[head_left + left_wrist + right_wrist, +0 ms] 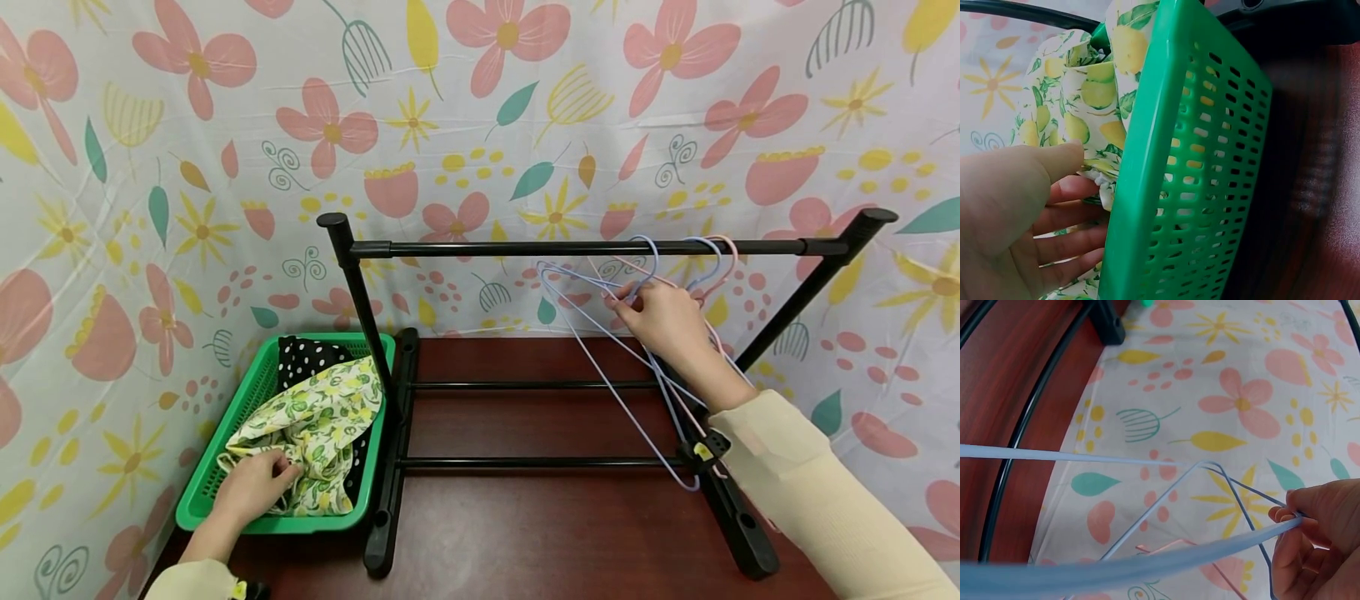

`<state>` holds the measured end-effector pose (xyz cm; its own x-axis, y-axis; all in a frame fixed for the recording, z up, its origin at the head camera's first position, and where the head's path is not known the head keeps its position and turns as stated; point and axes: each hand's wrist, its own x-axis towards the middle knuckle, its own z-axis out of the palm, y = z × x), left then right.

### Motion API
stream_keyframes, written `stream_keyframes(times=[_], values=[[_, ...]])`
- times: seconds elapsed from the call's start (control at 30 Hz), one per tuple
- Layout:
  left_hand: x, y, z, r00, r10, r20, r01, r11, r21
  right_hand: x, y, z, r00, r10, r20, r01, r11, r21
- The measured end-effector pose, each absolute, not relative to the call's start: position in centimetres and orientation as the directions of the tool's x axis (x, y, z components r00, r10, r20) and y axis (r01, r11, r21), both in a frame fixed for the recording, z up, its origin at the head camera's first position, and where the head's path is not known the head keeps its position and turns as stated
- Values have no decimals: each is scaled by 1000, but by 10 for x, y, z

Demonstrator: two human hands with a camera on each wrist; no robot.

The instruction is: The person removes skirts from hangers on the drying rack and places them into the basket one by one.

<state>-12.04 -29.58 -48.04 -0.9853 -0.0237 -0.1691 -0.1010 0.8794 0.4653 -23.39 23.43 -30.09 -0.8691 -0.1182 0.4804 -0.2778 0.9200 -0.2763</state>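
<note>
My left hand [251,490] reaches over the near left rim of a green plastic basket [300,524]. Its thumb and index finger pinch an edge of a lemon-print cloth [322,417], which lies crumpled in the basket; the left wrist view shows the pinched cloth [1085,94] close up. A black polka-dot cloth [311,357] shows from beneath it. On the right, my right hand [663,325] pinches a light blue hanger [1079,578] near its neck, just below the rack's top bar [487,248]. That hanger's hook is at the bar. Another blue hanger and a pink hanger [731,250] hang just beside it.
The black rack stands on a dark red-brown table [525,533], with two lower crossbars [525,463] and long feet at both sides. The basket sits against the rack's left foot [384,533]. Behind and at the left hangs a flower-print curtain [465,125].
</note>
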Motion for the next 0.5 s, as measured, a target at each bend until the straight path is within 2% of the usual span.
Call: stream_keyframes(times=[0.5], values=[[-119, -286, -483, -987, -4, -158, -73, 899, 432, -231, 233, -299, -871, -106, 480, -262, 926, -273]])
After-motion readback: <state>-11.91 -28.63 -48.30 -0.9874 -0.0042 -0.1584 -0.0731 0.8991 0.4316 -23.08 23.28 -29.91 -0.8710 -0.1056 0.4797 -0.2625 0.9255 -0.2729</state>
